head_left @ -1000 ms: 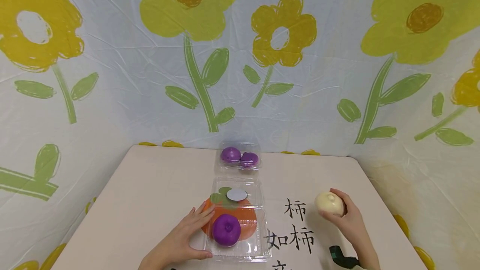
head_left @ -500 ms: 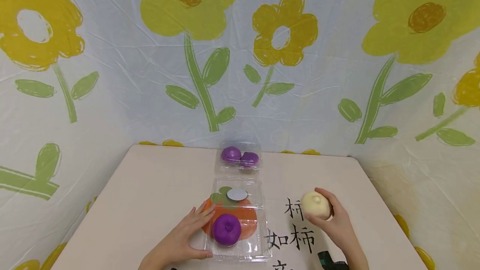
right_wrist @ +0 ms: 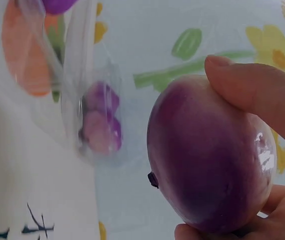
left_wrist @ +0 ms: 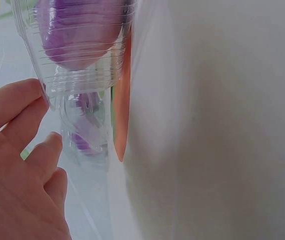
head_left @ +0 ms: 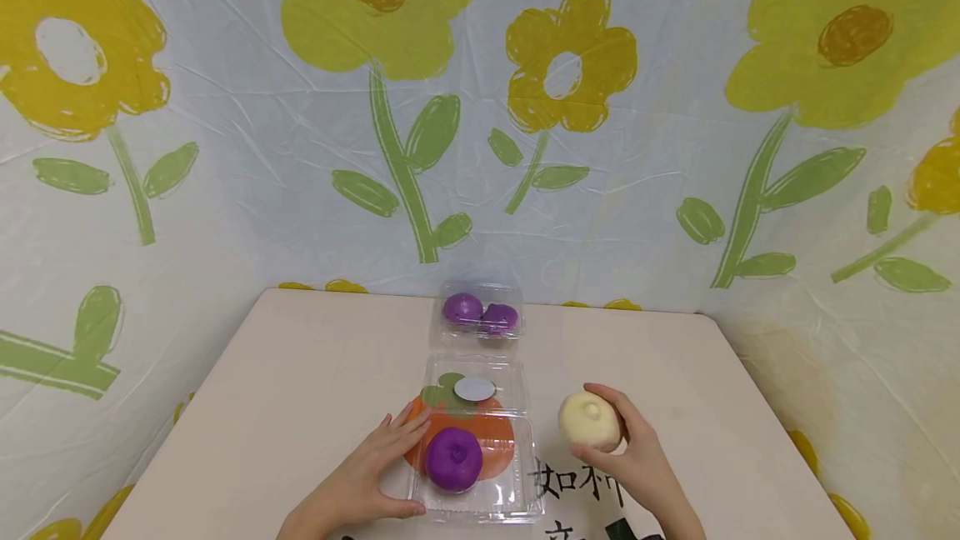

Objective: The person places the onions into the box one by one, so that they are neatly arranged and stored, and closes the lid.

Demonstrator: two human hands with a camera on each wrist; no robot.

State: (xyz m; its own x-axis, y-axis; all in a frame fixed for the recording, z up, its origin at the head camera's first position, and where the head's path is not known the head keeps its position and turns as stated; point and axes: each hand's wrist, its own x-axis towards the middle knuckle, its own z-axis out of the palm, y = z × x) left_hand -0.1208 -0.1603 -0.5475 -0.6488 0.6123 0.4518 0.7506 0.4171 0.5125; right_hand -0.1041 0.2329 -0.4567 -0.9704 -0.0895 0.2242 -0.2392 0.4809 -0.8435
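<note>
In the head view my right hand [head_left: 637, 452] holds a round, glossy, cream-topped fruit [head_left: 590, 422] with a small nub, thumb and fingers round its sides. In the right wrist view, the side of the same fruit [right_wrist: 210, 150] facing the camera is mostly purple, with a dark stub. My left hand [head_left: 360, 473] rests spread at the left side of an open clear plastic clamshell box [head_left: 502, 498], its fingertips touching the wall. Inside the box sits a purple round fruit [head_left: 453, 460]. The raised lid [head_left: 510, 373] stands at the far side.
Behind the box, another clear box [head_left: 512, 294] holds two purple round fruits [head_left: 462, 308]. The pale tabletop [head_left: 315, 373] bears an orange fruit print [head_left: 498, 440] under the box and black characters [head_left: 558, 482] to its right. Flower-printed cloth [head_left: 600, 232] surrounds the table.
My right hand has moved left across the table with the cream-topped fruit, drawing closer to the open box. My left hand and both boxes have stayed in place.
</note>
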